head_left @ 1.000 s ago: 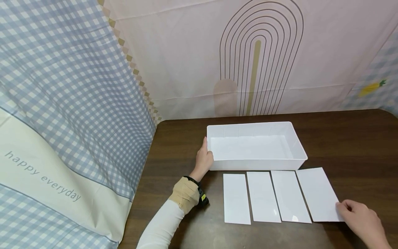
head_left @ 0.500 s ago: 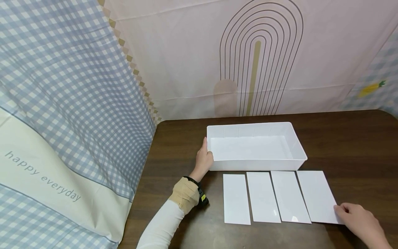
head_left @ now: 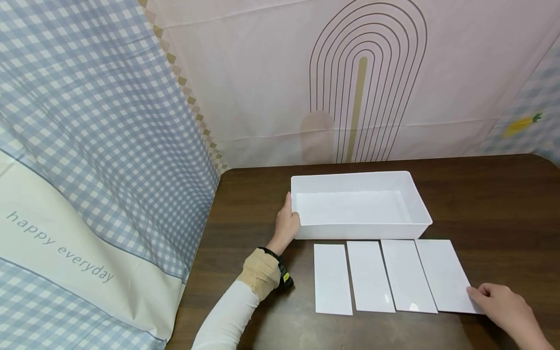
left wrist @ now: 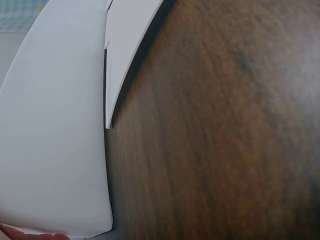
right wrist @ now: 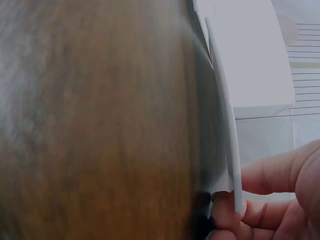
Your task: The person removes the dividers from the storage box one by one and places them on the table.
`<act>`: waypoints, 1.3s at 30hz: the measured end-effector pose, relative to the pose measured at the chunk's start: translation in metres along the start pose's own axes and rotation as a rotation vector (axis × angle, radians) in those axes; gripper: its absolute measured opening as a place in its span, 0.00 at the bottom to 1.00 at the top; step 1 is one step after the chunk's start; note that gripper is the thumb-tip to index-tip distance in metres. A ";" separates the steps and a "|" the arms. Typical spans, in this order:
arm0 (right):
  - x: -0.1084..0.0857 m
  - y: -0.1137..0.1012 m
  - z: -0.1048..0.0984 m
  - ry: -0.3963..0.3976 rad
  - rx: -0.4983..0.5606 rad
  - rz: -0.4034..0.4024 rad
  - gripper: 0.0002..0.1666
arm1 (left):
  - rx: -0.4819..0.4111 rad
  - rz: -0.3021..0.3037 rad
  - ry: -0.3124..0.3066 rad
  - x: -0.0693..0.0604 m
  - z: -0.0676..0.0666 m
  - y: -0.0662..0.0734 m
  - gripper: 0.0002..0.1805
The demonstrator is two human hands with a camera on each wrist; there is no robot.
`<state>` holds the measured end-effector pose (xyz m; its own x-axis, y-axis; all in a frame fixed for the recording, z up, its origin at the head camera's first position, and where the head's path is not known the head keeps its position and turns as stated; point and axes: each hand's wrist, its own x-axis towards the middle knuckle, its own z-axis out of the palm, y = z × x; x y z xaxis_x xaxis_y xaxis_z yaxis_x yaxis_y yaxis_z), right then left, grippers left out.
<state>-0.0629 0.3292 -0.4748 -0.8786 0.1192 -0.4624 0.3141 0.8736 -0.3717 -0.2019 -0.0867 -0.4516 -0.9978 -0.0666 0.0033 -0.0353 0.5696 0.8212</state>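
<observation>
At the left end of a long, shallow white plastic bin, my left hand grips the side wall. Its fingertips show at the lower corner of the left wrist view. My right hand pinches the near right corner of a flat white rectangular panel between thumb and fingers. In the right wrist view this panel appears edge-on, raised off the table at the pinched end. Its left edge lies along the neighbouring white panel. Two more white panels, a middle one and a leftmost one, lie further left.
The dark wooden table bears the bin and the row of panels just in front of it. A pale printed cloth hangs behind the table, and a blue checked cloth hangs at the left.
The right hand has shifted slightly left with the rightmost panel, whose far end has straightened and come close against its neighbour. The left hand and the bin have stayed put.
</observation>
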 end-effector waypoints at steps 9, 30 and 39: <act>0.001 0.002 -0.002 0.019 -0.001 0.007 0.23 | -0.006 0.008 0.004 0.000 0.000 0.001 0.34; -0.005 -0.002 -0.005 0.034 -0.004 0.007 0.21 | 0.003 0.002 0.004 0.000 0.002 0.001 0.34; -0.005 -0.002 -0.005 0.012 0.000 0.018 0.22 | 0.004 0.009 0.019 0.000 0.002 0.002 0.33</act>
<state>-0.0611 0.3294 -0.4674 -0.8768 0.1407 -0.4597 0.3303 0.8712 -0.3633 -0.2017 -0.0838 -0.4508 -0.9968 -0.0766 0.0213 -0.0266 0.5734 0.8188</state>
